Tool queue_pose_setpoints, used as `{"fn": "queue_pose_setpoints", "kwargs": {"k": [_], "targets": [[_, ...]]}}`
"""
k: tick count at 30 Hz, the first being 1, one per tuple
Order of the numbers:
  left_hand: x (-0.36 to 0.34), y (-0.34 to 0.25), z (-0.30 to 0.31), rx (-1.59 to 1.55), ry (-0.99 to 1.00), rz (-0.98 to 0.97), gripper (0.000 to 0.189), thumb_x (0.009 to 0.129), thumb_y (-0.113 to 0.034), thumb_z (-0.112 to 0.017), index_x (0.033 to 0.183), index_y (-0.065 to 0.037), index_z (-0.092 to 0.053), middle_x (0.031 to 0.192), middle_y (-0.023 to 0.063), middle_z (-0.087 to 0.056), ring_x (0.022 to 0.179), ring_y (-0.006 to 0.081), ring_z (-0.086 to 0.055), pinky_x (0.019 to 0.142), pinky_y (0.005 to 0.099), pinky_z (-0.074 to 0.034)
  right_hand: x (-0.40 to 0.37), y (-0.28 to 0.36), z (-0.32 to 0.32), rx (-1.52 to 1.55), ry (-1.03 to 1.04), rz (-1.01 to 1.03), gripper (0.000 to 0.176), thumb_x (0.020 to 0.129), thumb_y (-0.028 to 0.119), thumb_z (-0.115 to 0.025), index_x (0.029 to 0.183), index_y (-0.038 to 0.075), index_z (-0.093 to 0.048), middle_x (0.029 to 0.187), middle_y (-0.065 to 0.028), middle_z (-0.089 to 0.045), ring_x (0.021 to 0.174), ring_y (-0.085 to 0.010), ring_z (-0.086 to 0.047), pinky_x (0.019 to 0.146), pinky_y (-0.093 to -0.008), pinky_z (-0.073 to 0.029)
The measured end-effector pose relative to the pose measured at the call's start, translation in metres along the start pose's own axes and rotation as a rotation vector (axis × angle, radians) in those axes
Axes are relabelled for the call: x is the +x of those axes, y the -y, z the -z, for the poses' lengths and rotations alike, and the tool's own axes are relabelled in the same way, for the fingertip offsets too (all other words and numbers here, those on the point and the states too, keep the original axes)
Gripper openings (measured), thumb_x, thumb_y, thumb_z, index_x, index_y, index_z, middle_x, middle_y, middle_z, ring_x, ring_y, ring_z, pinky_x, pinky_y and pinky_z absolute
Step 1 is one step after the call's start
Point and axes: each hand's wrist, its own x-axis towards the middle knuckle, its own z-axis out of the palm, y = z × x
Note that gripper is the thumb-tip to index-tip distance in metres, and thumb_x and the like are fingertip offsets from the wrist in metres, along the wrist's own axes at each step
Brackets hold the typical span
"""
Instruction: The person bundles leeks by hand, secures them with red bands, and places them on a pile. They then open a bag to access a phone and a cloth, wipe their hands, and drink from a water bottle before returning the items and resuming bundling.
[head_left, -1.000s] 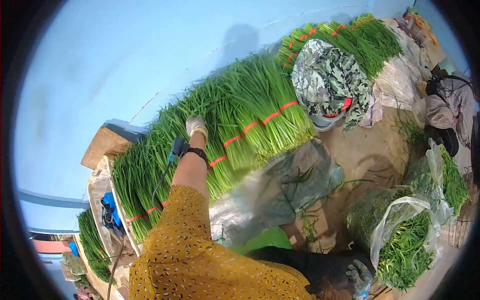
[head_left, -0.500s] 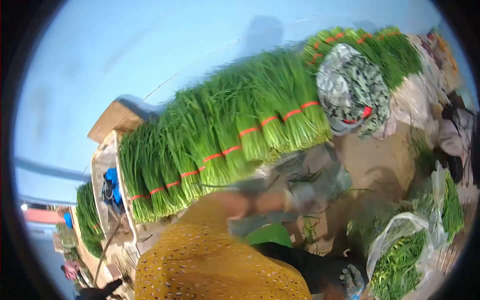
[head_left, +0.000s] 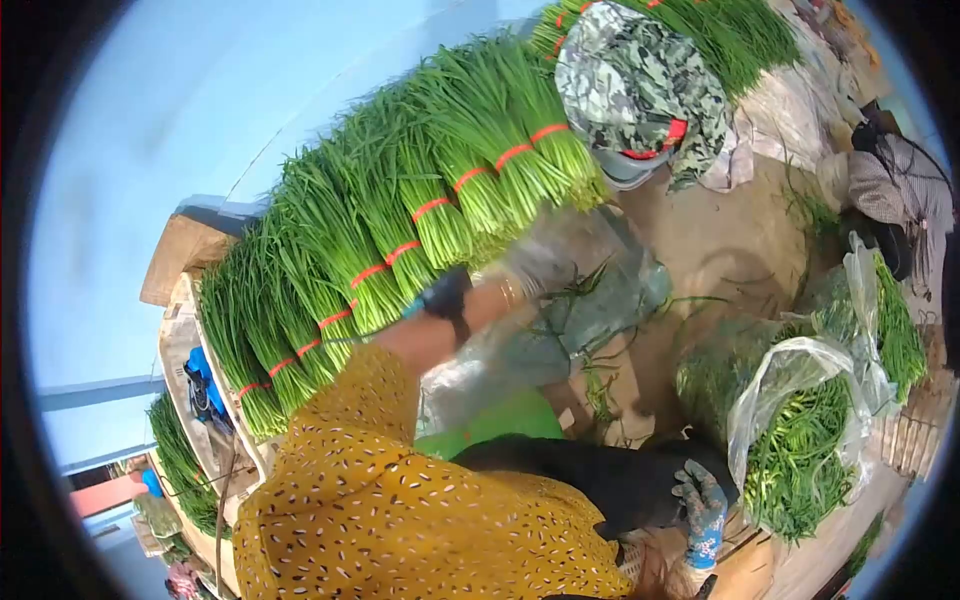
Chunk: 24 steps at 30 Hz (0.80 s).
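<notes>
My left hand [head_left: 565,250], gloved and with a watch and bracelets at its wrist, reaches out from a yellow patterned sleeve [head_left: 360,390]. It is smeared by motion near the cut ends of the green stalk bundles [head_left: 490,205], which are tied with red bands. Its fingers and anything in them cannot be made out. My right hand [head_left: 704,510], in a blue floral glove with grey fingers, lies by the dark-clothed leg [head_left: 570,480] at the lower right. Its fingers are apart and it holds nothing.
A clear plastic sheet [head_left: 510,355] and a green object [head_left: 500,420] lie below the bundles. A camouflage cap [head_left: 640,85] rests at the top. Clear bags of loose greens [head_left: 800,450] stand at the right. A white crate [head_left: 183,340] is at the left.
The view has shifted, so the bundles appear farther up and left. My left arm now shows its watch and reaches higher towards the bundles. More of my right hand shows.
</notes>
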Motion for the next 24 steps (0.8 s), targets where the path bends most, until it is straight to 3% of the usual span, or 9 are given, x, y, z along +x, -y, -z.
{"fn": "queue_pose_setpoints", "kwargs": {"k": [3, 5, 7, 11, 12, 15, 18, 20, 24], "targets": [[0.001, 0.045, -0.013, 0.168, -0.091, -0.097, 0.024, 0.082, -0.022, -0.059, 0.102, -0.01, -0.065, 0.1, 0.0047, -0.061, 0.099, 0.0244, -0.057, 0.091, 0.0428, -0.042, -0.003, 0.005, -0.003, -0.027, -0.037, -0.034, 0.033, 0.092, 0.002, -0.055, 0.123, -0.008, -0.056, 0.115, -0.0199, -0.063, 0.097, -0.022, -0.064, 0.08, -0.0317, -0.055], [0.004, 0.037, -0.007, 0.221, 0.121, -0.102, 0.037, 0.082, -0.026, -0.06, 0.115, -0.011, -0.057, 0.117, 0.0066, -0.052, 0.112, 0.0269, -0.048, 0.099, 0.0453, -0.034, -0.006, 0.012, -0.004, -0.127, -0.032, 0.025, 0.033, 0.091, 0.003, -0.057, 0.123, -0.008, -0.057, 0.113, -0.0192, -0.064, 0.096, -0.0213, -0.064, 0.081, -0.0311, -0.055], [0.024, -0.015, 0.075, 0.276, 0.741, -0.043, 0.068, 0.081, -0.03, -0.061, 0.143, -0.012, -0.039, 0.15, 0.0119, -0.034, 0.139, 0.0317, -0.031, 0.117, 0.0493, -0.018, -0.01, 0.011, -0.003, -0.068, -0.031, 0.018, 0.036, 0.09, 0.001, -0.056, 0.126, -0.006, -0.055, 0.109, -0.0172, -0.065, 0.09, -0.0186, -0.064, 0.08, -0.0277, -0.053], [-0.062, -0.086, -0.131, -0.221, 0.355, 0.237, 0.086, 0.078, -0.033, -0.069, 0.15, -0.015, -0.026, 0.149, 0.0164, -0.034, 0.137, 0.0365, -0.034, 0.114, 0.0473, -0.026, -0.021, -0.013, 0.016, -0.1, -0.041, 0.071, 0.038, 0.09, 0.001, -0.057, 0.127, -0.005, -0.054, 0.108, -0.0167, -0.066, 0.09, -0.0193, -0.065, 0.083, -0.0293, -0.053], [-0.06, -0.105, -0.138, -0.297, 0.557, 0.384, 0.088, 0.077, -0.033, -0.07, 0.151, -0.016, -0.024, 0.149, 0.017, -0.035, 0.137, 0.0372, -0.034, 0.113, 0.0472, -0.028, -0.011, -0.086, 0.035, 0.17, -0.107, -0.575, 0.029, 0.089, 0.005, -0.06, 0.117, -0.004, -0.059, 0.103, -0.0157, -0.066, 0.083, -0.0188, -0.064, 0.077, -0.0286, -0.053], [-0.01, -0.131, -0.141, -0.474, 0.848, 0.992, 0.092, 0.076, -0.034, -0.072, 0.151, -0.017, -0.022, 0.152, 0.0179, -0.029, 0.137, 0.0394, -0.033, 0.111, 0.0477, -0.032, -0.026, -0.066, 0.03, 0.213, -0.124, -0.554, 0.03, 0.09, 0.005, -0.06, 0.118, -0.004, -0.059, 0.104, -0.0158, -0.066, 0.085, -0.019, -0.064, 0.078, -0.0288, -0.053], [-0.035, -0.136, -0.251, -0.553, 0.777, 1.114, 0.099, 0.07, -0.038, -0.076, 0.151, -0.019, -0.022, 0.153, 0.018, -0.026, 0.137, 0.0405, -0.033, 0.11, 0.0442, -0.034, -0.024, -0.067, 0.025, 0.254, -0.138, -0.576, 0.031, 0.09, 0.005, -0.06, 0.119, -0.005, -0.059, 0.105, -0.0158, -0.066, 0.086, -0.0191, -0.064, 0.079, -0.0291, -0.053], [-0.013, -0.151, -0.255, -0.467, 0.73, 1.124, 0.088, 0.071, -0.039, -0.075, 0.146, -0.016, -0.035, 0.147, 0.0166, -0.04, 0.133, 0.0355, -0.041, 0.106, 0.0429, -0.039, -0.02, -0.07, 0.028, 0.271, -0.144, -0.597, 0.031, 0.09, 0.005, -0.06, 0.119, -0.005, -0.058, 0.106, -0.0159, -0.066, 0.087, -0.0193, -0.064, 0.079, -0.0293, -0.053], [0.002, -0.191, -0.251, -0.412, 0.714, 1.021, 0.084, 0.073, -0.039, -0.072, 0.145, -0.015, -0.037, 0.146, 0.0164, -0.041, 0.133, 0.0347, -0.041, 0.105, 0.0427, -0.039, -0.01, -0.074, 0.036, 0.287, -0.159, -0.601, 0.032, 0.09, 0.004, -0.06, 0.121, -0.005, -0.058, 0.107, -0.0159, -0.066, 0.089, -0.0195, -0.064, 0.08, -0.0297, -0.053]]}}
